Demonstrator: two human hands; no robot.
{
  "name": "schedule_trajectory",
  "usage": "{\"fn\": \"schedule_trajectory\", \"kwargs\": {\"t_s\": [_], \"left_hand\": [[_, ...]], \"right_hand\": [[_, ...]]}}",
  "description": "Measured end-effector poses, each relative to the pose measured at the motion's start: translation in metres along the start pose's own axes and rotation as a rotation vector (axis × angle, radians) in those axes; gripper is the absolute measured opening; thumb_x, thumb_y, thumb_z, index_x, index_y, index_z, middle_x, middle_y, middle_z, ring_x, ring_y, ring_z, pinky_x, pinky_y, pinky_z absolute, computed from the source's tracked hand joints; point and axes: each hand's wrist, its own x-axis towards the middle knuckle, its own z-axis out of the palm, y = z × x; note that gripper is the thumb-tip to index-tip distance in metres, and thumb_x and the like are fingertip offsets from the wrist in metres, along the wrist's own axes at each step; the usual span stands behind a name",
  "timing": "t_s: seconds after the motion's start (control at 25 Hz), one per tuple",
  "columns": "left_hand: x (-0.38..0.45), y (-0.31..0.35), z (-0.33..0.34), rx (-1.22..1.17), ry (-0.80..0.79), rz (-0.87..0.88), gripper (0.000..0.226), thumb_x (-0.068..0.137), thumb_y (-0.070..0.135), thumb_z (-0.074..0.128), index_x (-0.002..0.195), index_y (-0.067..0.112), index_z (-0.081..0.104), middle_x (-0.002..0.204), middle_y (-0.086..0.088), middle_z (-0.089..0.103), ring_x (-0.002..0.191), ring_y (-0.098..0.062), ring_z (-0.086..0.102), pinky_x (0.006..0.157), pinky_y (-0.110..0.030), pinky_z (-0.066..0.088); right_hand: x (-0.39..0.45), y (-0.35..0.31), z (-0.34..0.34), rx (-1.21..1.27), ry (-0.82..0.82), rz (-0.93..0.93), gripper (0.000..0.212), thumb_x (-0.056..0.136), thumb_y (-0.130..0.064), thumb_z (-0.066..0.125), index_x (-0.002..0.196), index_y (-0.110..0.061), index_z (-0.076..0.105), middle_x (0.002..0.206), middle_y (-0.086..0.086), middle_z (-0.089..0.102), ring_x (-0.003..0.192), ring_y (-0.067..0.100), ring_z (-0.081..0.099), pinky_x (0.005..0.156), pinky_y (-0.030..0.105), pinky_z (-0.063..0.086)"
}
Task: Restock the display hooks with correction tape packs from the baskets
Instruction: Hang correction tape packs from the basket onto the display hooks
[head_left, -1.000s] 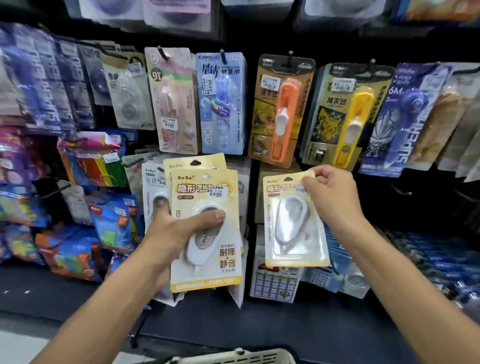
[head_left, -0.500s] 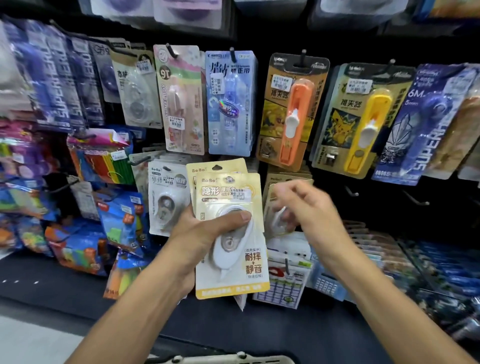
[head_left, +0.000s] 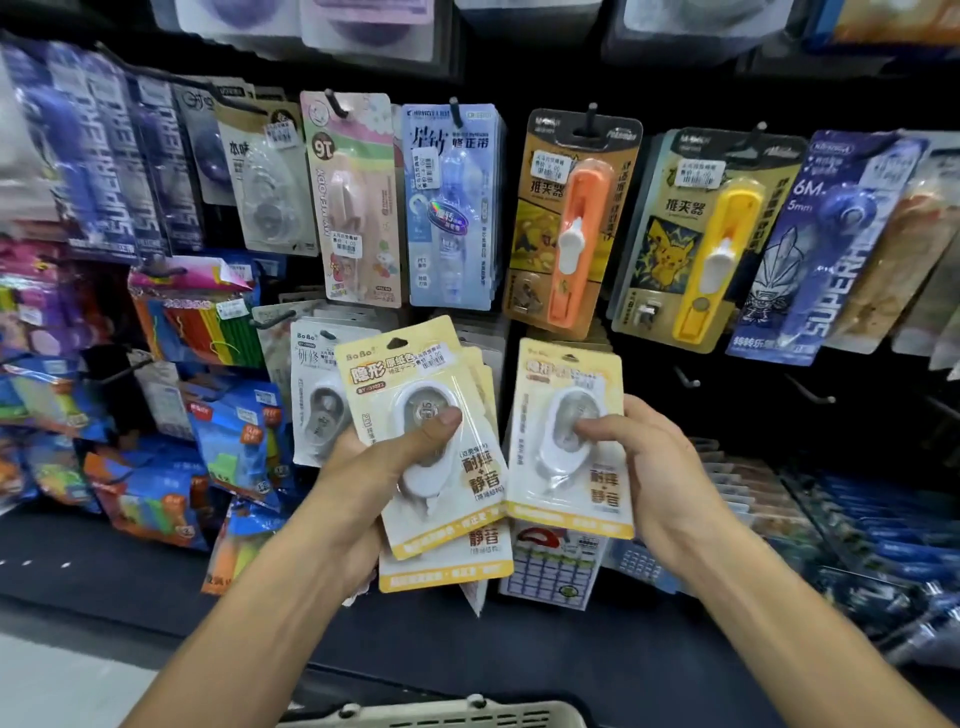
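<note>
A single yellow pack (head_left: 569, 441) has been drawn off the display again and is now pinched by the right hand (head_left: 660, 467) beside the stack.

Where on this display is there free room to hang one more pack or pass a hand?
Free: the bare hooks below the yellow Pikachu pack, right of the right hand; also the dark ledge below the blue packs. Crowded: the whole upper row and the left side, where packs overlap.
</note>
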Motion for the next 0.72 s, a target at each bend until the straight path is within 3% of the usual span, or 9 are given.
{"fn": "schedule_trajectory", "kwargs": {"t_s": [0.12, 0.24, 0.32, 0.36, 0.4, 0.44, 0.52, 0.64, 0.72], "left_hand": [[-0.001, 0.001, 0.002, -0.015, 0.025, 0.013, 0.023, 0.063, 0.019, 0.084, 0.071, 0.04, 0.079, 0.098, -0.009, 0.08, 0.084, -0.029, 0.079, 0.062, -0.044, 0.063], [0.0, 0.003, 0.005, -0.015, 0.001, 0.029, 0.023, 0.064, 0.022, 0.085, 0.074, 0.04, 0.079, 0.098, -0.009, 0.08, 0.086, -0.029, 0.078, 0.063, -0.042, 0.062], [0.0, 0.001, 0.005, 0.036, -0.021, 0.017, 0.021, 0.064, 0.023, 0.085, 0.076, 0.039, 0.08, 0.097, -0.009, 0.08, 0.084, -0.029, 0.079, 0.062, -0.04, 0.062], [-0.002, 0.0, 0.004, 0.064, -0.036, -0.009, 0.02, 0.064, 0.024, 0.086, 0.079, 0.037, 0.081, 0.097, -0.01, 0.08, 0.084, -0.029, 0.079, 0.061, -0.039, 0.062], [-0.003, -0.001, 0.004, 0.101, -0.052, -0.034, 0.023, 0.064, 0.025, 0.088, 0.085, 0.033, 0.081, 0.098, -0.011, 0.08, 0.085, -0.03, 0.079, 0.061, -0.038, 0.062], [-0.004, -0.002, 0.003, 0.141, -0.074, -0.051, 0.029, 0.064, 0.026, 0.09, 0.091, 0.03, 0.081, 0.101, -0.012, 0.08, 0.086, -0.031, 0.078, 0.061, -0.037, 0.062], [-0.005, -0.003, 0.003, 0.203, -0.121, -0.072, 0.042, 0.064, 0.026, 0.095, 0.102, 0.025, 0.079, 0.105, -0.013, 0.079, 0.091, -0.032, 0.078, 0.067, -0.04, 0.063], [-0.006, -0.005, 0.005, 0.49, -0.202, -0.024, 0.066, 0.054, 0.036, 0.096, 0.114, 0.031, 0.07, 0.105, 0.003, 0.079, 0.095, -0.019, 0.077, 0.079, -0.039, 0.063], [-0.007, -0.007, 0.007, 0.574, -0.224, -0.036, 0.078, 0.046, 0.037, 0.097, 0.117, 0.032, 0.065, 0.105, 0.006, 0.079, 0.094, -0.016, 0.077, 0.08, -0.036, 0.063]], "right_hand": [[-0.003, 0.0, -0.014, -0.233, 0.035, -0.051, 0.028, 0.088, -0.01, 0.066, 0.109, -0.029, 0.069, 0.097, -0.011, 0.078, 0.085, 0.009, 0.074, 0.057, 0.018, 0.054], [-0.003, 0.004, -0.018, -0.358, 0.163, -0.014, 0.037, 0.089, -0.03, 0.074, 0.121, -0.032, 0.055, 0.104, -0.009, 0.073, 0.085, 0.012, 0.072, 0.065, 0.028, 0.052], [-0.004, 0.007, -0.016, -0.759, 0.314, -0.171, 0.056, 0.087, -0.044, 0.073, 0.132, -0.033, 0.041, 0.114, -0.009, 0.06, 0.096, 0.014, 0.062, 0.075, 0.033, 0.048], [-0.006, 0.006, -0.012, -0.899, 0.326, -0.306, 0.054, 0.087, -0.046, 0.071, 0.13, -0.033, 0.042, 0.114, -0.013, 0.056, 0.099, 0.012, 0.057, 0.08, 0.033, 0.046], [-0.009, 0.005, -0.006, -0.885, 0.269, -0.402, 0.047, 0.086, -0.046, 0.071, 0.124, -0.034, 0.046, 0.11, -0.017, 0.056, 0.098, 0.01, 0.057, 0.081, 0.032, 0.046], [-0.012, 0.004, 0.004, -0.699, 0.134, -0.379, 0.042, 0.084, -0.046, 0.073, 0.118, -0.035, 0.051, 0.103, -0.018, 0.06, 0.094, 0.008, 0.061, 0.078, 0.03, 0.049], [-0.02, 0.005, 0.024, -0.226, -0.121, -0.146, 0.044, 0.078, -0.046, 0.079, 0.114, -0.03, 0.06, 0.097, -0.008, 0.068, 0.083, 0.01, 0.068, 0.069, 0.03, 0.055], [-0.021, 0.007, 0.034, -0.164, -0.169, -0.037, 0.05, 0.071, -0.048, 0.082, 0.11, -0.019, 0.069, 0.097, 0.0, 0.076, 0.079, 0.014, 0.073, 0.063, 0.027, 0.057], [-0.022, 0.006, 0.034, -0.149, -0.16, -0.026, 0.042, 0.072, -0.038, 0.082, 0.104, -0.011, 0.075, 0.094, 0.006, 0.079, 0.081, 0.021, 0.076, 0.061, 0.028, 0.059]]}}
